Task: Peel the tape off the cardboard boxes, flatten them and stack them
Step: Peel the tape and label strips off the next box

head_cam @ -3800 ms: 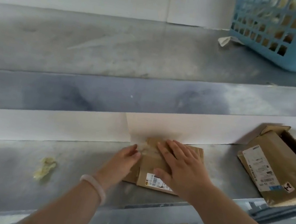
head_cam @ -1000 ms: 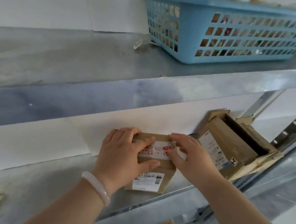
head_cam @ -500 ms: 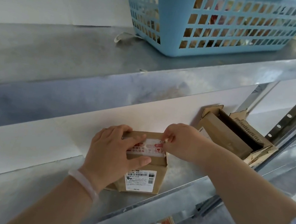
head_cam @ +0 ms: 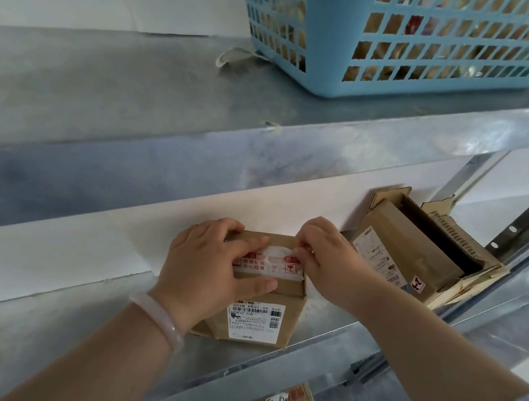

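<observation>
A small brown cardboard box [head_cam: 263, 301] is standing upright on the metal shelf [head_cam: 38, 322], with white tape [head_cam: 268, 264] printed in red lying across its top. Near its right, a larger open box [head_cam: 411, 253] is leaning tilted, flaps splayed.

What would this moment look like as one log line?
step: peel tape | left hand: grips small box | right hand: pinches tape at its right end | small box: upright on shelf
</observation>
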Demonstrator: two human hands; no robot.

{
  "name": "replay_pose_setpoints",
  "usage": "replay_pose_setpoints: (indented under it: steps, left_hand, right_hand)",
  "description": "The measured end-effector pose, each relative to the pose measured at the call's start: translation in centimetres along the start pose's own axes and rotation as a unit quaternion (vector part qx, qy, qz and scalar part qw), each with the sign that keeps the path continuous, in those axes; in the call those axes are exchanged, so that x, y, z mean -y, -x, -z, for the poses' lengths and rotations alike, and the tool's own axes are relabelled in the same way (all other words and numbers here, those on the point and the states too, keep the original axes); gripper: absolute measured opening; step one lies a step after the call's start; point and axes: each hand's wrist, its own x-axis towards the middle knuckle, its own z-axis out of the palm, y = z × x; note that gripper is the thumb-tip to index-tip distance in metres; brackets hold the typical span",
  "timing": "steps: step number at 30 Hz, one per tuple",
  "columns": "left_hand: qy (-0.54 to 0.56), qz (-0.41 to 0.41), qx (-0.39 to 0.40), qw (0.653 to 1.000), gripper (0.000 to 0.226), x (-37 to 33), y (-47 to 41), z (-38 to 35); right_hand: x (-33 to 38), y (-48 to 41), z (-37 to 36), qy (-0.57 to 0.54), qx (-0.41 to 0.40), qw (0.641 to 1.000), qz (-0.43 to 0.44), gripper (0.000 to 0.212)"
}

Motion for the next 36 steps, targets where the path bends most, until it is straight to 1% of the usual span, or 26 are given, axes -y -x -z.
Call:
replay_pose_setpoints:
  steps: [2,4,8,10,11,13,15,17,19,23,27,29,33,36]
  left_hand:
    - [0.003,-0.003,0.002,1.0,0.087,0.1,-0.1,0.0]
    - [0.005,-0.005,0.005,1.0,0.087,0.2,-0.2,-0.1]
    - [0.013,-0.003,0.009,1.0,0.088,0.3,-0.4,-0.2]
    - [0.017,-0.002,0.017,1.0,0.089,0.3,-0.6,-0.2]
    - [0.016,-0.002,0.022,1.0,0.088,0.3,-0.6,-0.1]
    - [0.014,-0.002,0.024,1.0,0.084,0.3,-0.7,-0.2]
    - [0.01,-0.002,0.023,1.0,0.083,0.2,-0.6,-0.2]
    - [0.008,0.0,0.022,1.0,0.083,0.3,-0.5,-0.2]
    - [0.014,0.0,0.019,1.0,0.084,0.3,-0.4,-0.2]
    - [0.026,-0.011,0.002,1.0,0.089,0.3,-0.2,-0.2]
    - [0.032,-0.007,0.002,0.999,0.105,0.4,-0.5,-0.1]
    - [0.023,-0.016,0.01,1.0,0.108,0.4,-0.6,-0.1]
    - [0.021,-0.024,0.025,0.999,0.11,0.6,-0.9,-0.2]
    - [0.028,-0.028,0.042,0.998,0.112,0.7,-1.1,0.0]
  right_hand:
    - [-0.1,0.4,-0.3,-0.022,-0.018,1.0,0.001,0.011]
    - [-0.1,0.7,-0.4,-0.042,-0.012,0.999,-0.013,0.01]
    - [0.2,0.1,0.4,-0.05,-0.008,0.996,-0.077,0.019]
    - [0.9,-0.6,1.3,-0.065,0.001,0.991,-0.116,0.013]
    - [1.2,-0.9,1.6,-0.049,0.018,0.991,-0.123,0.009]
    - [1.8,-1.5,1.7,0.033,0.049,0.992,-0.108,0.009]
    - [2.5,-1.9,1.3,0.083,0.048,0.991,-0.098,0.011]
    - [2.8,-1.9,0.9,0.108,0.043,0.99,-0.083,0.014]
    - [2.6,-1.7,0.3,0.12,0.036,0.991,-0.048,0.013]
    - [1.6,-0.6,-0.7,0.064,-0.007,0.998,-0.021,0.008]
    - [1.3,0.0,-1.1,-0.015,-0.027,0.999,-0.028,0.012]
    - [1.2,0.4,-1.2,-0.043,-0.032,0.998,-0.04,0.012]
    - [1.2,0.3,-0.7,-0.039,-0.017,0.997,-0.058,0.012]
    - [1.7,-0.4,0.1,-0.036,-0.041,0.994,-0.091,0.014]
